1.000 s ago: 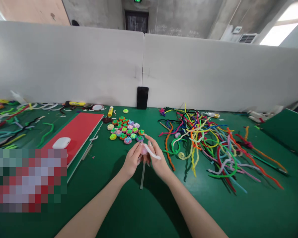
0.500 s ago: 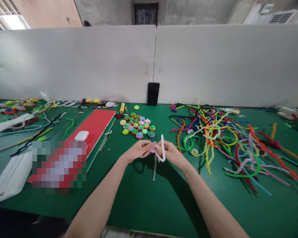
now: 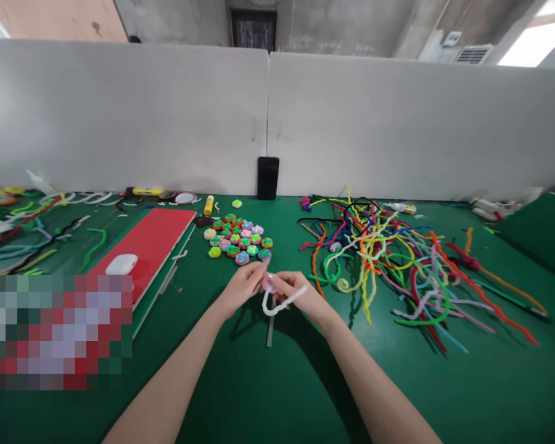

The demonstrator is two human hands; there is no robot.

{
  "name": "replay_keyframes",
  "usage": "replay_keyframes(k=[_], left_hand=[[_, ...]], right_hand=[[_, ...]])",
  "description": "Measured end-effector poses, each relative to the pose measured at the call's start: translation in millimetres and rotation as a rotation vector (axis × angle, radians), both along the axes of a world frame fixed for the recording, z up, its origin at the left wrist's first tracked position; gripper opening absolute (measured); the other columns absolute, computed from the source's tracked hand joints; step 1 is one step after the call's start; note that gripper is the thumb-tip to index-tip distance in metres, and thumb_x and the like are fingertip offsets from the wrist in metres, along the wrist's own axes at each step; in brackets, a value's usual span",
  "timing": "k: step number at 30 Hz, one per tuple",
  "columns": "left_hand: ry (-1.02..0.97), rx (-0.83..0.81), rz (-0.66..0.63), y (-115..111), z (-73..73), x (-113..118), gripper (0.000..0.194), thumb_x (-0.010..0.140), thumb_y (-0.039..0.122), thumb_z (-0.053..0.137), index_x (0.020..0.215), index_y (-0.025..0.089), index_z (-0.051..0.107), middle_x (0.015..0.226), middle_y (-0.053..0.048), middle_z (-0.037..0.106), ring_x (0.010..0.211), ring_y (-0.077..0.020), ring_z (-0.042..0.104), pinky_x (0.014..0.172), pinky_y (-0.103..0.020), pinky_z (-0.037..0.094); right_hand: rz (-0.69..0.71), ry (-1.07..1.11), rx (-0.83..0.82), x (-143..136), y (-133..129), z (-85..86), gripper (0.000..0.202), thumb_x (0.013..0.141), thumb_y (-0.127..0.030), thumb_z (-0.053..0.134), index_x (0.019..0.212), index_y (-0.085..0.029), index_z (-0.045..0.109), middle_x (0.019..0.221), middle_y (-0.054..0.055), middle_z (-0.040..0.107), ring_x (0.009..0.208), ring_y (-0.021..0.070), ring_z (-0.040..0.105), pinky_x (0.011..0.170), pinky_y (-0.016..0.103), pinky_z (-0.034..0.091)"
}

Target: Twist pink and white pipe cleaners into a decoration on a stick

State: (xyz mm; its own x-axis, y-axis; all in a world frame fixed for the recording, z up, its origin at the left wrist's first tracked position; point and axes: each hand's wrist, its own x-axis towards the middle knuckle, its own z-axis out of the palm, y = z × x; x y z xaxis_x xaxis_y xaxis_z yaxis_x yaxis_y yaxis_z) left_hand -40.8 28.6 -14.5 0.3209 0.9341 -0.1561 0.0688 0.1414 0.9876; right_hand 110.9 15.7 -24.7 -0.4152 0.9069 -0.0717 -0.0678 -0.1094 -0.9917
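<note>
My left hand (image 3: 243,287) and my right hand (image 3: 298,295) meet over the green table, fingers pinched around a small pink piece (image 3: 268,282). A white fuzzy stem (image 3: 277,308) curves down from the piece in a loop, its free end pointing right across my right hand. Below the hands a thin grey strip (image 3: 270,332) lies on the table. Just beyond my left hand sits a group of small colourful flower-like discs (image 3: 235,235). The fingertips partly hide the pink piece.
Tangled coloured fuzzy stems (image 3: 374,246) spread at the right. A red folder (image 3: 155,237) with a white case (image 3: 121,264) lies left. A black phone (image 3: 268,179) leans against the grey partition (image 3: 189,117); a glue stick (image 3: 208,205) stands nearby. More stems lie far left.
The white stem's free end has swung from pointing up to pointing right, and its bend now hangs lower. The view has turned right, so the scene appears shifted left.
</note>
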Motion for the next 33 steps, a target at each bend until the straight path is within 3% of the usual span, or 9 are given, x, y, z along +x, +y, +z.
replay_keyframes(k=[3, 6, 10, 15, 18, 22, 27, 33], left_hand=[[-0.095, 0.046, 0.07, 1.5, 4.3, -1.3, 0.021, 0.077, 0.041, 0.048, 0.082, 0.02, 0.044, 0.055, 0.008, 0.039, 0.04, -0.0051, 0.032, 0.038, -0.017, 0.024], [-0.13, 0.088, 0.025, 0.6, 10.6, -2.9, 0.033, 0.068, 0.028, 0.062, 0.096, 0.024, 0.044, 0.072, 0.006, 0.046, 0.049, -0.0048, 0.041, 0.042, -0.016, 0.032], [-0.076, 0.128, -0.04, -3.6, 14.5, -0.2, 0.029, 0.065, 0.024, 0.065, 0.092, 0.021, 0.054, 0.076, 0.003, 0.05, 0.057, -0.0064, 0.044, 0.049, -0.017, 0.036], [0.018, 0.129, 0.001, -2.5, 12.2, 1.9, 0.018, 0.067, 0.029, 0.062, 0.081, 0.018, 0.064, 0.07, 0.0, 0.057, 0.054, -0.0085, 0.048, 0.047, -0.019, 0.037], [0.027, 0.025, -0.016, -0.1, 11.4, -0.9, 0.021, 0.067, 0.03, 0.062, 0.082, 0.016, 0.065, 0.055, 0.002, 0.056, 0.044, -0.008, 0.046, 0.042, -0.019, 0.037], [-0.002, -0.047, -0.077, -0.5, 12.2, -2.2, 0.025, 0.064, 0.028, 0.066, 0.086, 0.015, 0.065, 0.059, -0.001, 0.062, 0.048, -0.0102, 0.054, 0.041, -0.018, 0.039], [-0.018, -0.038, -0.032, -2.0, 12.3, 0.1, 0.029, 0.065, 0.029, 0.066, 0.089, 0.014, 0.064, 0.055, -0.001, 0.061, 0.046, -0.0107, 0.054, 0.035, -0.016, 0.037], [-0.106, -0.048, 0.007, -4.5, 11.5, 5.4, 0.029, 0.068, 0.031, 0.063, 0.09, 0.012, 0.062, 0.073, -0.007, 0.066, 0.051, -0.0124, 0.058, 0.035, -0.017, 0.039]], right_hand=[[-0.128, 0.083, -0.045, 2.0, 3.5, 0.8, 0.034, 0.075, -0.046, 0.052, 0.07, -0.013, 0.057, 0.047, -0.004, 0.05, 0.035, 0.0041, 0.037, 0.035, 0.017, 0.029], [-0.206, 0.167, -0.086, 4.0, 6.3, 1.8, 0.032, 0.074, -0.046, 0.053, 0.081, -0.015, 0.054, 0.05, -0.004, 0.054, 0.036, 0.005, 0.041, 0.036, 0.017, 0.032], [-0.265, 0.162, -0.065, 3.2, 7.5, 2.2, 0.034, 0.072, -0.047, 0.055, 0.084, -0.017, 0.048, 0.05, -0.005, 0.054, 0.038, 0.0076, 0.048, 0.037, 0.018, 0.037], [-0.243, 0.118, -0.044, 0.0, 6.8, 1.7, 0.033, 0.073, -0.046, 0.054, 0.086, -0.017, 0.051, 0.05, -0.004, 0.054, 0.041, 0.0099, 0.052, 0.038, 0.019, 0.038], [-0.271, 0.094, -0.008, -0.3, 7.2, 0.1, 0.032, 0.071, -0.044, 0.056, 0.086, -0.015, 0.057, 0.057, -0.002, 0.057, 0.046, 0.0116, 0.055, 0.04, 0.021, 0.041], [-0.278, 0.056, 0.058, 1.3, 8.4, -1.3, 0.03, 0.074, -0.042, 0.053, 0.082, -0.014, 0.059, 0.054, -0.001, 0.057, 0.044, 0.0111, 0.052, 0.041, 0.022, 0.041], [-0.278, 0.029, 0.05, 3.6, 9.2, -1.7, 0.029, 0.074, -0.041, 0.054, 0.086, -0.015, 0.056, 0.048, -0.004, 0.052, 0.037, 0.0093, 0.047, 0.038, 0.021, 0.038], [-0.316, 0.023, 0.045, 0.3, 9.2, -6.1, 0.029, 0.074, -0.044, 0.053, 0.086, -0.017, 0.055, 0.049, -0.003, 0.053, 0.038, 0.0103, 0.047, 0.038, 0.022, 0.039]])
